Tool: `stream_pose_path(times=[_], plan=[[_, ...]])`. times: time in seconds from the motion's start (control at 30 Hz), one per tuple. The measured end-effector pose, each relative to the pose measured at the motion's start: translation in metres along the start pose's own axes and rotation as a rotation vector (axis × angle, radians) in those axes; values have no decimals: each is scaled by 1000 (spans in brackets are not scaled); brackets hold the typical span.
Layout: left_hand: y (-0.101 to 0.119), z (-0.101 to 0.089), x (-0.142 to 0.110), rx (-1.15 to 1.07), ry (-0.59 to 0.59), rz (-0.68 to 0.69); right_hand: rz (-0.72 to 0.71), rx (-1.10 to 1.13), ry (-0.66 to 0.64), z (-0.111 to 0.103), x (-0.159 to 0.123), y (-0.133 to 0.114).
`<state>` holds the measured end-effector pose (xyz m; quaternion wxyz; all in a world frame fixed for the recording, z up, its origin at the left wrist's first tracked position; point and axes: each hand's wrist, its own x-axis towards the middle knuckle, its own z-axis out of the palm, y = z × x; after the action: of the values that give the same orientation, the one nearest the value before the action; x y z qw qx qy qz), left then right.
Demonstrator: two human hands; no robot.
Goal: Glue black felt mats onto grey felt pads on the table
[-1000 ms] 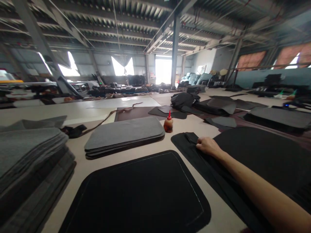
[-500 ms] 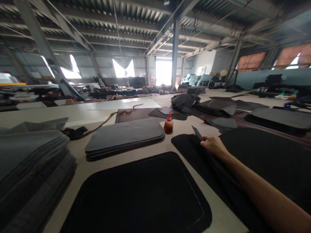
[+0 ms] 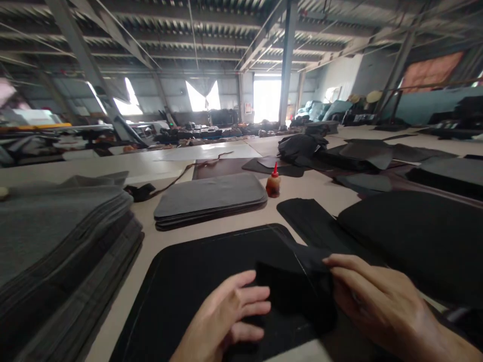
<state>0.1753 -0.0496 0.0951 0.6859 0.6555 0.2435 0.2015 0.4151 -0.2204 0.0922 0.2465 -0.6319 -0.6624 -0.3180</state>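
Observation:
A black rounded-corner panel [image 3: 196,271] with faint pale lines near its edges lies in front of me. Over its right part hangs a thin dark sheet of material [image 3: 294,281], its edge pinched between the thumb and fingers of my right hand [image 3: 381,296]. My left hand [image 3: 234,314] is open above the panel, fingers spread towards the sheet's left end; whether it touches either is unclear. Beyond my right hand lies a dark strip-like piece [image 3: 309,218], beside a large black rounded piece [image 3: 411,226].
A stack of grey rounded panels [image 3: 211,196] lies behind the black panel, with a red-tipped squeeze bottle [image 3: 273,183] beside it. A tall pile of grey sheets [image 3: 64,226] stands at the left. Dark scraps [image 3: 302,148] and a brown strap [image 3: 177,176] lie farther back.
My right hand has come from the dark pieces at the right to the black panel, bringing a thin dark sheet. My left hand has entered the view. The camera has turned slightly.

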Motion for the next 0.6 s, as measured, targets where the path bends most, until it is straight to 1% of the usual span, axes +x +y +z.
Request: stream_pose_path(times=[0.03, 0.07, 0.1, 0.13, 0.2, 0.3, 0.37, 0.4, 0.47, 0.5, 0.57, 0.6], plan=[[8, 8, 16, -180, -106, -93, -17, -5, -3, 0, -3, -5], [15, 15, 32, -235, -185, -151, -32, -10, -1, 0, -6, -9], [21, 21, 46, -251, -217, -190, -46, -8, -4, -1, -8, -11], [26, 26, 58, -243, -216, -225, -60, 1, -7, -2, -10, -13], [30, 35, 74, -180, -167, -277, -70, 21, -13, -5, -12, -15], [27, 45, 83, -86, -89, -277, -28, 115, -36, -10, -11, -14], [27, 51, 80, -24, -79, -207, 63, 180, -51, -15, -8, -9], [29, 53, 78, 36, -85, -142, 118, 209, -57, -17, -6, -6], [37, 59, 70, 194, -126, 46, 221, 300, -82, -21, -3, 2], [43, 61, 66, 275, -160, 156, 254, 380, -119, -22, -3, 6], [53, 65, 58, 377, -239, 352, 321, 546, -258, -22, -7, 14], [57, 65, 55, 404, -259, 435, 357, 594, -322, -22, -12, 18]])
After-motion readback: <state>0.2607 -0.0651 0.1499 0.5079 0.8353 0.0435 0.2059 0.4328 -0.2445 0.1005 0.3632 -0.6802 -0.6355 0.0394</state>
